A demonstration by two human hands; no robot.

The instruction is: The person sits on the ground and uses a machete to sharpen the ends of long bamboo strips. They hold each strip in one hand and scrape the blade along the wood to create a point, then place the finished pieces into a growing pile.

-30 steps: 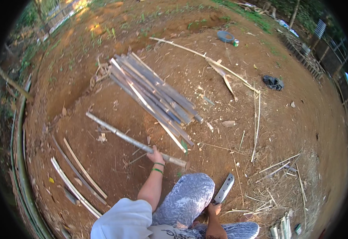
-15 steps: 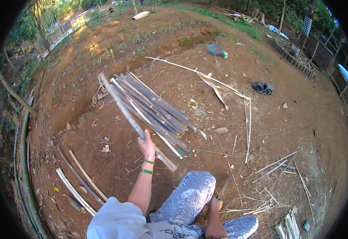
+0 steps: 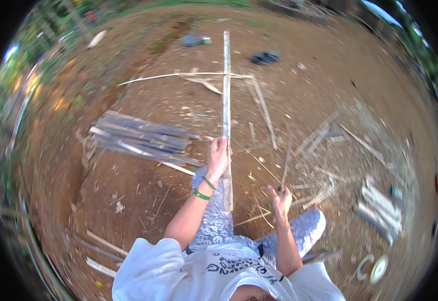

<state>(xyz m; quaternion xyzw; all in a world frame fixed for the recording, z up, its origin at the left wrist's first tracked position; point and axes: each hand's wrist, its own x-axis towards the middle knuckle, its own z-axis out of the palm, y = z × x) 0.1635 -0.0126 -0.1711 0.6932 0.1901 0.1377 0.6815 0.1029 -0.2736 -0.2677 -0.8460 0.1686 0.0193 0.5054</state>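
My left hand (image 3: 218, 156) is closed around a long bamboo slat (image 3: 226, 105). The slat stands out straight away from me, its near end over my left leg. Lower and to the right, my right hand (image 3: 280, 201) grips the dark handle of a long knife (image 3: 286, 163), thumb raised. The thin blade points away from me and is blurred. Knife and slat are apart. A pile of split bamboo slats (image 3: 138, 131) lies on the ground left of my left hand.
Thin bamboo strips (image 3: 264, 113) lie bent across the soil ahead. On the right are loose offcuts (image 3: 319, 133) and a bundle of short pieces (image 3: 379, 208). A black plastic bag (image 3: 265, 58) and a blue basin (image 3: 193, 40) sit farther off. Long poles (image 3: 41, 256) run along the left.
The slat has swung from pointing far left to straight ahead in my left hand. My right hand has risen with the knife from beside my leg. The view has turned right.
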